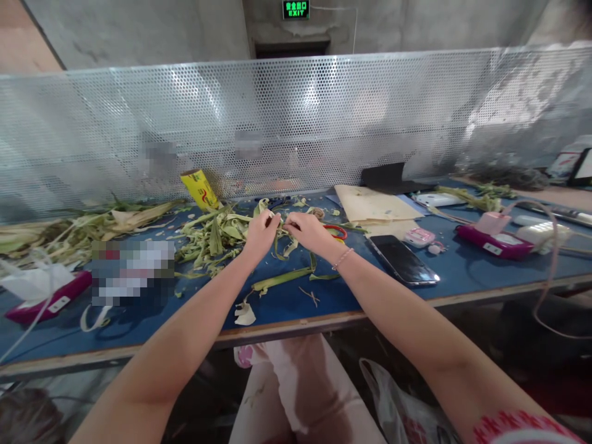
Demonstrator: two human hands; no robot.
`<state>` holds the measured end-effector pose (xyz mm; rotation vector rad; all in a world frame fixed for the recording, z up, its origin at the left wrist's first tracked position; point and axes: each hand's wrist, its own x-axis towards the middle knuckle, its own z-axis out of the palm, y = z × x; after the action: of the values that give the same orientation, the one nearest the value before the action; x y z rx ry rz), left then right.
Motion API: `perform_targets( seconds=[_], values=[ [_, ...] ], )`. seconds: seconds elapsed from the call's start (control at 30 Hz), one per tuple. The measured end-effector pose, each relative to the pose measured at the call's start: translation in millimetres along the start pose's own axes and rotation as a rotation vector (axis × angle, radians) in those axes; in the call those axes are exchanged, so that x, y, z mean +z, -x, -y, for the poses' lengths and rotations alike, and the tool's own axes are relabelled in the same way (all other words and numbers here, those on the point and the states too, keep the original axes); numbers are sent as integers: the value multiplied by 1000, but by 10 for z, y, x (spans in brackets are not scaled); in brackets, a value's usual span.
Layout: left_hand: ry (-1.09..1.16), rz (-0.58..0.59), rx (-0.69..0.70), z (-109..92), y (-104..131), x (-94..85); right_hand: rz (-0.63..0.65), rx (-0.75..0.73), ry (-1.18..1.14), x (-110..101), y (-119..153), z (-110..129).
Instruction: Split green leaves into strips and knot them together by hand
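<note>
Forearms [187,339] were outstretched, a leaf strip [279,232] pinched in fingers of left hand [263,232] and right hand [304,229], best worked gently.

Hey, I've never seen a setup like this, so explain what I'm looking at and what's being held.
There's no machine here: these are a person's own bare hands. The one picture comes from a camera worn on their head, looking forward and down. The left hand and right hand meet over a blue tabletop, apparently pinching a bit of greenery too small to make out well. Beside the left hand is a heap of leaves and stalks; toward the right lie a dark-screened phone and tan paper. A perforated metal screen stands behind.
</note>
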<state>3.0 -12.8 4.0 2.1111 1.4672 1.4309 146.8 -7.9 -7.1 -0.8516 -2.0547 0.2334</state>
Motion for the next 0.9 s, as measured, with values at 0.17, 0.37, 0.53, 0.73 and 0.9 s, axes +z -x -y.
perform_targets(
  seconds=[0.17, 0.37, 0.53, 0.73, 0.9],
  values=[
    [-50, -19, 9, -27, -20, 1, 28, -13, 4, 32, -14, 47],
    [-30, -106, -33, -6, -40, 31, 31, 14, -17, 55, -57, 89],
    [147, -145, -48, 66, -102, 3, 1, 89, -77, 8, -56, 48],
    [644, -435, -388, 247, -346, -261, -192, 266, 6, -149, -81, -269],
    [837, -225, -737, 339, -387, -341, -85, 265, 222, -81, -75, -445]
  ],
)
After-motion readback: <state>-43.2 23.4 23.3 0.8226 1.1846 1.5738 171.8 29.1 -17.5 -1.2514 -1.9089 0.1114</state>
